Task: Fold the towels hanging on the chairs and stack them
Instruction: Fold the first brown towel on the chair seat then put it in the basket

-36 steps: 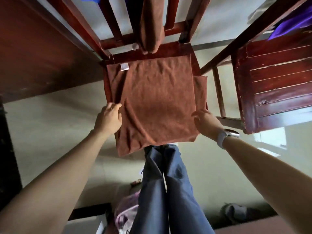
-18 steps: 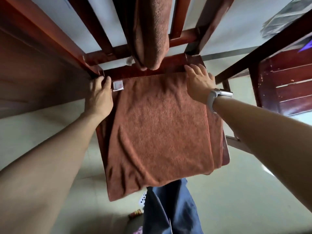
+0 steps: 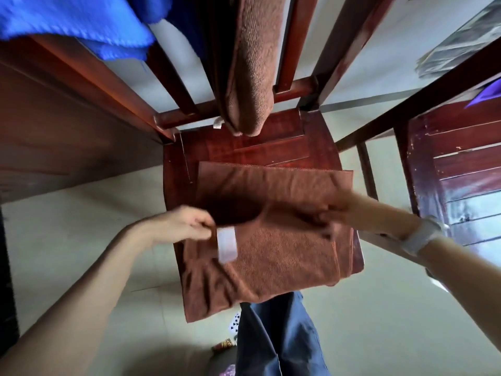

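Brown towel (image 3: 273, 253) lies half-folded on chair seat (image 3: 271, 142); soft, light, limp, so best gripped at corners. Left hand (image 3: 179, 226) pinches the near-left corner by the tag; right hand (image 3: 344, 210) pinches the right edge. Another towel (image 3: 252, 63) hangs on the chair back, blue one (image 3: 73, 20) far left. Tiled floor.

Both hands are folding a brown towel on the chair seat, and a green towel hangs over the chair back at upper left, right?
Not quite: the head view shows that the towel at upper left is blue, not green. The rest holds: left hand and right hand fold the brown towel on the chair seat.
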`<state>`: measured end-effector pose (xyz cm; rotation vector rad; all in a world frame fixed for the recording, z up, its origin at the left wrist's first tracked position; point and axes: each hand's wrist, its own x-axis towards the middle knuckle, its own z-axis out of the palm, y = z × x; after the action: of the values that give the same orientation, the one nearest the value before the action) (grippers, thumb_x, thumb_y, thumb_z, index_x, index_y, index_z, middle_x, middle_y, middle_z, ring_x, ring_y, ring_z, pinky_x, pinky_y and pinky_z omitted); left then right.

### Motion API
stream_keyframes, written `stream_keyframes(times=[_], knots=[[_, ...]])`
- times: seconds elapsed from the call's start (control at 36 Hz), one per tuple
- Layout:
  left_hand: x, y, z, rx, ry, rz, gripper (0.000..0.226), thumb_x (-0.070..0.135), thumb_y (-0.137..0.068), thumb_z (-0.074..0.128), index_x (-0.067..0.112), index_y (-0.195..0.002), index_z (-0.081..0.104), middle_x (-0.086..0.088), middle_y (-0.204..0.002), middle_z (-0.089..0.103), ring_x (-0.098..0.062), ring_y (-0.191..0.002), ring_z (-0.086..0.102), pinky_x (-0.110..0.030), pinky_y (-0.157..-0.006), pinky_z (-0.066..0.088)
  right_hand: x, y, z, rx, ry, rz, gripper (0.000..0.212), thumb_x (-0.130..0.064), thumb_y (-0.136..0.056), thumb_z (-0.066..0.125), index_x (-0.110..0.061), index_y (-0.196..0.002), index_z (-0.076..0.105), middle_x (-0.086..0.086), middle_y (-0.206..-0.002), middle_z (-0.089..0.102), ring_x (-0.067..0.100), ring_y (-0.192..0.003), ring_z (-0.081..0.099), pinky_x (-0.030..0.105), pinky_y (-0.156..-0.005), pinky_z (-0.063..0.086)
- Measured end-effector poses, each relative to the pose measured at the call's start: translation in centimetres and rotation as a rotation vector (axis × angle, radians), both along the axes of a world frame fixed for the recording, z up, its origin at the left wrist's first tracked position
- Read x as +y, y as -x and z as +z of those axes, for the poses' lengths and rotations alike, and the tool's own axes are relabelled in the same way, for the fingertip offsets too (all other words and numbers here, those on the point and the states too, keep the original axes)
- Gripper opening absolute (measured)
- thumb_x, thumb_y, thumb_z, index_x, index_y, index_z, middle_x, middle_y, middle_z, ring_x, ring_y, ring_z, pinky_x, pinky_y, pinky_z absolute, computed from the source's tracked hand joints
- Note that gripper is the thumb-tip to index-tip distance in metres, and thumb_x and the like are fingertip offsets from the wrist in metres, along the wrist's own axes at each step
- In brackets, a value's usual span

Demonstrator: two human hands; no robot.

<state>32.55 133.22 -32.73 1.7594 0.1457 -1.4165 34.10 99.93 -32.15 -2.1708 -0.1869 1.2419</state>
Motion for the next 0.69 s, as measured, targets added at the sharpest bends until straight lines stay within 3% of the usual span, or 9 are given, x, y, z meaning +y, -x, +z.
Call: stream_keyframes(times=[0.06,0.08,0.14,0.19,0.31,0.39,0.47,0.58,0.69], knots=[[0.1,0.5,0.8,0.224,0.031,-0.156,0.011,0.007,-0.087,0.059,0.018,-0.088,0.062,0.012,-0.065,0.064,0.003,-0.062,0.053,-0.01,-0.06,0.039,-1.8,1.0,1.1,0.275,0.097,0.176,0.017,-0.019,-0.088,0.058,-0.014,-0.103,0.064,-0.003,-0.091,0.064,0.015,-0.086,0.062,0.019,-0.078,0.05],[0.1,0.5,0.9,0.213,0.01,-0.19,0.009,0.011,-0.086,0.061,0.019,-0.087,0.063,0.009,-0.071,0.064,0.002,-0.065,0.053,-0.012,-0.064,0.039,-2.5,1.3,1.3,0.313,0.142,0.225,0.017,-0.021,-0.088,0.058,-0.015,-0.103,0.064,-0.008,-0.087,0.062,0.009,-0.08,0.06,0.012,-0.073,0.046],[-0.3,0.2,0.1,-0.011,-0.075,-0.151,0.012,0.011,-0.084,0.063,0.024,-0.083,0.062,0.005,-0.077,0.064,0.007,-0.066,0.055,-0.012,-0.069,0.039,-3.7,1.4,0.6,0.194,0.223,0.19,0.016,-0.019,-0.088,0.058,-0.012,-0.1,0.065,-0.008,-0.081,0.061,0.007,-0.075,0.057,0.012,-0.066,0.041],[-0.9,-0.4,-1.2,-0.337,-0.196,-0.001,0.021,0.007,-0.085,0.06,0.026,-0.077,0.061,0.005,-0.079,0.064,0.005,-0.07,0.057,-0.017,-0.071,0.04,-4.4,1.3,-1.2,-0.032,0.296,0.008,0.015,-0.013,-0.086,0.058,-0.006,-0.097,0.066,0.007,-0.088,0.067,0.024,-0.085,0.062,0.028,-0.075,0.045],[-1.8,-1.8,-4.0,-0.829,-0.421,0.041,0.008,0.006,-0.083,0.061,0.007,-0.087,0.067,-0.008,-0.106,0.059,-0.022,-0.098,0.055,-0.027,-0.088,0.039,-3.9,0.4,-3.0,-0.352,0.371,-0.291,0.018,-0.009,-0.085,0.057,-0.006,-0.1,0.066,0.017,-0.106,0.063,0.035,-0.104,0.055,0.035,-0.088,0.041],[-2.3,-3.1,-5.6,-0.92,-0.479,-0.051,0.007,0.005,-0.084,0.059,0.005,-0.087,0.066,-0.01,-0.137,0.045,-0.028,-0.128,0.038,-0.031,-0.105,0.029,-3.3,-0.6,-4.2,-0.451,0.361,-0.246,0.025,-0.01,-0.087,0.053,-0.008,-0.11,0.063,0.013,-0.13,0.047,0.031,-0.124,0.039,0.038,-0.101,0.034],[-2.3,-4.3,-6.8,-0.908,-0.473,-0.165,0.007,0.008,-0.086,0.058,0.005,-0.088,0.064,-0.005,-0.149,0.03,-0.025,-0.141,0.018,-0.037,-0.112,0.023,-3.2,-1.4,-5.9,-0.42,0.347,-0.188,0.026,-0.011,-0.087,0.05,-0.007,-0.111,0.061,0.009,-0.147,0.031,0.027,-0.136,0.025,0.04,-0.109,0.027],[-1.9,-5.0,-7.2,-0.91,-0.457,-0.201,0.006,0.008,-0.084,0.061,0.004,-0.087,0.065,-0.009,-0.14,0.042,-0.026,-0.138,0.025,-0.04,-0.11,0.026,-3.0,-2.1,-6.8,-0.419,0.321,-0.208,0.022,-0.008,-0.085,0.051,-0.003,-0.103,0.061,0.017,-0.129,0.046,0.033,-0.117,0.045,0.036,-0.101,0.037],[-1.9,-4.8,-6.6,-0.935,-0.459,-0.198,0.01,0.007,-0.081,0.065,0.001,-0.088,0.069,-0.012,-0.107,0.051,-0.027,-0.109,0.048,-0.031,-0.095,0.035,-3.5,-2.0,-6.5,-0.455,0.348,-0.218,0.018,-0.012,-0.085,0.055,-0.004,-0.1,0.061,0.017,-0.11,0.051,0.033,-0.103,0.05,0.04,-0.092,0.042]])
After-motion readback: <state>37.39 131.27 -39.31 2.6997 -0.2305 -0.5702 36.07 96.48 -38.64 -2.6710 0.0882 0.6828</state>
